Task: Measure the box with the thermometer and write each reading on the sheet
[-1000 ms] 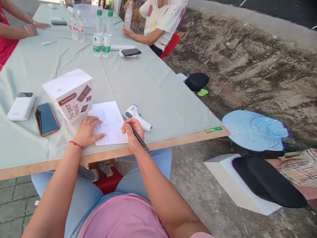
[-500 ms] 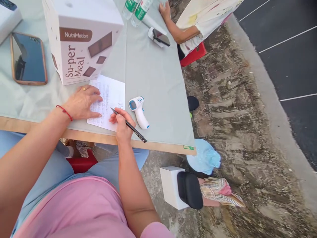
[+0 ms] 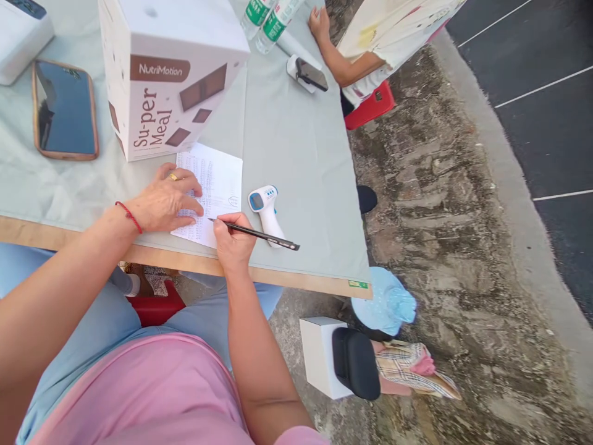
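A sheet of paper (image 3: 222,185) covered in small rows of writing lies near the table's front edge, partly hidden by my hands. My left hand (image 3: 169,198) rests on its left side, fingers spread. A black pen (image 3: 259,233) is gripped in my right hand (image 3: 235,244), its tip at the lower middle of the sheet and its back end pointing right. Just right of that hand lies a white and blue infrared thermometer (image 3: 265,210), its handle partly behind the pen. Behind the paper stands a white NutriMotion box (image 3: 171,93).
A phone (image 3: 65,111) lies at the left, by a white device (image 3: 23,40). Water bottles (image 3: 273,28) and another phone on a stand (image 3: 310,74) are near a person's arm (image 3: 345,65). A blue bag (image 3: 384,303) and a white box (image 3: 324,355) are below the table corner.
My right hand has turned, so the pen lies flatter, its back end now crossing the thermometer's handle. The whole view has shifted slightly. My left hand stays on the paper.
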Demonstrator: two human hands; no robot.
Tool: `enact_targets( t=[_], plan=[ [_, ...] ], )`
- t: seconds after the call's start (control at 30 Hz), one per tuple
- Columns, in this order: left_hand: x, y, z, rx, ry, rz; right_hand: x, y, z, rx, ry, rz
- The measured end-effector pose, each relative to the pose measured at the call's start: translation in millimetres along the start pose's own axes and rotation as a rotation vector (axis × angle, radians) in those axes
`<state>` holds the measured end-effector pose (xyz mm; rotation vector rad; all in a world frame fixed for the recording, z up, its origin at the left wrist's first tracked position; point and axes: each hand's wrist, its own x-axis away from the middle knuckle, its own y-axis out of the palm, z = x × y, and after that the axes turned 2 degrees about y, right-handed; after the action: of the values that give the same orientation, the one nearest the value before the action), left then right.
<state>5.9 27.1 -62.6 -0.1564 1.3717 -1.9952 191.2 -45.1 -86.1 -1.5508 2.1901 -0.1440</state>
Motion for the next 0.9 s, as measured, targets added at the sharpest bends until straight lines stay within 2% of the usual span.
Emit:
enact_targets(
  t=[0.17,0.9],
  plan=[
    [0.3,2.4,0.0,0.049,0.01,0.0,0.5,-0.6,2.6,-0.015,-0.007,-0.038],
    [0.7,3.1,1.0,0.017,-0.016,-0.02,0.8,0.6,-0.4,0.103,-0.039,-0.079]
  ],
)
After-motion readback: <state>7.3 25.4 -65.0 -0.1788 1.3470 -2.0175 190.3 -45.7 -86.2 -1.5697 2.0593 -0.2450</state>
